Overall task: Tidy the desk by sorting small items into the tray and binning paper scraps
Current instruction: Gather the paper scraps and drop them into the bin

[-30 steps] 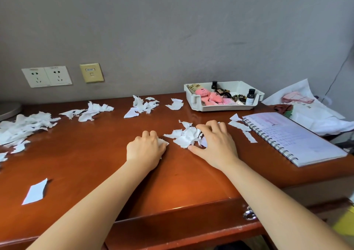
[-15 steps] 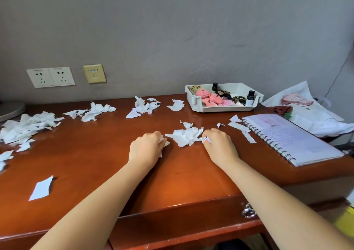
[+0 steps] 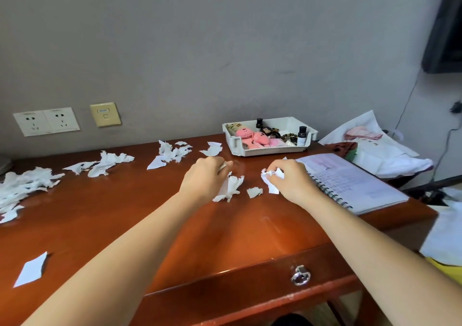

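On the brown desk (image 3: 105, 220), my left hand (image 3: 203, 178) grips a bunch of white paper scraps (image 3: 231, 188) that hang below its curled fingers. My right hand (image 3: 291, 179) pinches other crumpled scraps (image 3: 271, 178) just left of the notebook. One small scrap (image 3: 254, 192) lies on the desk between my hands. More torn paper lies behind in piles (image 3: 172, 152), (image 3: 105, 163) and at the far left (image 3: 22, 185). The white tray (image 3: 268, 150) at the back holds pink toys, small bottles and beads.
An open spiral notebook (image 3: 350, 180) lies right of my right hand. A white bag with pink cloth (image 3: 370, 148) sits at the back right. A single flat scrap (image 3: 31, 269) lies near the front left. Wall sockets (image 3: 46, 120) are behind. A drawer knob (image 3: 300, 275) sticks out in front.
Both hands have closed on scraps from the middle pile and lifted them off the desk, splitting the pile. One small piece stays on the desk. The view has tilted up and shifted right.
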Motion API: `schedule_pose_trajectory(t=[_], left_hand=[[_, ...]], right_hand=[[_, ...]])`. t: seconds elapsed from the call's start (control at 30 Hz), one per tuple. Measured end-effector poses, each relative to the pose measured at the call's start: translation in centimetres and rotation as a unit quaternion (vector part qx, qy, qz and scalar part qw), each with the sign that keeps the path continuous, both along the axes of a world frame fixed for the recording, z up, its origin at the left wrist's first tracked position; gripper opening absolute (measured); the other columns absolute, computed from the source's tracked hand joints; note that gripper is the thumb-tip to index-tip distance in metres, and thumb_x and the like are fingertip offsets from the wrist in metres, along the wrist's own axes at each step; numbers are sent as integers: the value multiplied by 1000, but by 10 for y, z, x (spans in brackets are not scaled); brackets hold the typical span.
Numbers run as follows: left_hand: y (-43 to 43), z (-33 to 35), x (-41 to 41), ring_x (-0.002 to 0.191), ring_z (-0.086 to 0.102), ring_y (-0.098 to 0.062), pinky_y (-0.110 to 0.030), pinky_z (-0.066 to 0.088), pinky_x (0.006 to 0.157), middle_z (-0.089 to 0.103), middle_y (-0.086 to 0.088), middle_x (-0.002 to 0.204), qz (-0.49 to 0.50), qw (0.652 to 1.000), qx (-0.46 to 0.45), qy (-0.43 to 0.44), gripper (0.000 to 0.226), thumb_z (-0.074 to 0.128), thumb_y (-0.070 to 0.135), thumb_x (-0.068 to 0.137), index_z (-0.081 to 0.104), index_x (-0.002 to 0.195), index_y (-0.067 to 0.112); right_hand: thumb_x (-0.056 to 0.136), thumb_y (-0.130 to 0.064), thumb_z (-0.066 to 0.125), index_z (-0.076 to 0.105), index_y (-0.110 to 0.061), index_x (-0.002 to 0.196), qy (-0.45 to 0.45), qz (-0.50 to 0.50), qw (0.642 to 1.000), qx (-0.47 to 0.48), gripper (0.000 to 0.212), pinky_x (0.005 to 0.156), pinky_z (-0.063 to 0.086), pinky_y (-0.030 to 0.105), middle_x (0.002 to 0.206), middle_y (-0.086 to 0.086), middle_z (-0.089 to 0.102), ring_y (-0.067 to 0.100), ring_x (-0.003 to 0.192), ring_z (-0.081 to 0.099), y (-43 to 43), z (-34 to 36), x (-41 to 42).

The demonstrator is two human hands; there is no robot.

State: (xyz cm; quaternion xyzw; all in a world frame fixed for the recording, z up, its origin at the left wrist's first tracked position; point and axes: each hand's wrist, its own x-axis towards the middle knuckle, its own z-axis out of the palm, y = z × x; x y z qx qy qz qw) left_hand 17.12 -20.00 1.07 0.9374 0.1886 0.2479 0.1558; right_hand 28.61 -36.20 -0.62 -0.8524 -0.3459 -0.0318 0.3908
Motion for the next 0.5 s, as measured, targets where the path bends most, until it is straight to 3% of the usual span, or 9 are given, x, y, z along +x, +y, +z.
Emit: schedule_pose_trajectory(t=[0.07,0.17,0.23,0.37,0.43,0.5], left_hand=[[-22,1,7,61,43,-32,-32,30,54,45,-4,57,-36,999,-11,-2,47,40,36,98,40,59,10],[-56,-2,23,72,51,-40,-33,34,58,58,-17,68,-90,995,-45,-12,46,42,35,98,52,71,-1],[-84,-6,37,71,50,-38,-33,33,59,55,-16,66,-125,991,-56,-9,45,44,32,97,51,68,-1],[-148,-17,63,62,35,-25,-31,26,59,35,-1,53,-199,978,-67,19,46,45,24,96,30,53,14],[-184,-26,72,64,36,-26,-31,23,59,36,-4,53,-241,967,-73,39,45,46,22,95,30,55,12],[-218,-36,76,65,39,-28,-31,21,59,46,-15,59,-282,955,-80,51,43,48,22,95,34,55,12]], right_hand=[[90,-16,57,61,-18,80,7,6,1000,8,11,55,34,22,83,-3,57,13,73,51,-21,1,3],[90,-19,60,60,-17,79,27,-6,1000,15,11,50,28,23,64,-10,44,8,56,42,-60,-2,9],[88,-18,62,60,-17,76,44,-23,998,28,13,50,30,23,61,-10,42,11,53,42,-90,-7,12],[86,-14,64,57,-22,64,52,-63,995,48,24,52,34,24,54,-9,42,7,44,42,-153,-21,15],[85,-13,65,59,-19,64,51,-87,993,54,23,52,36,25,52,-10,47,2,43,47,-189,-32,14],[87,-12,64,62,-8,71,63,-106,991,48,16,51,38,17,56,-13,52,-5,45,50,-223,-43,11]])
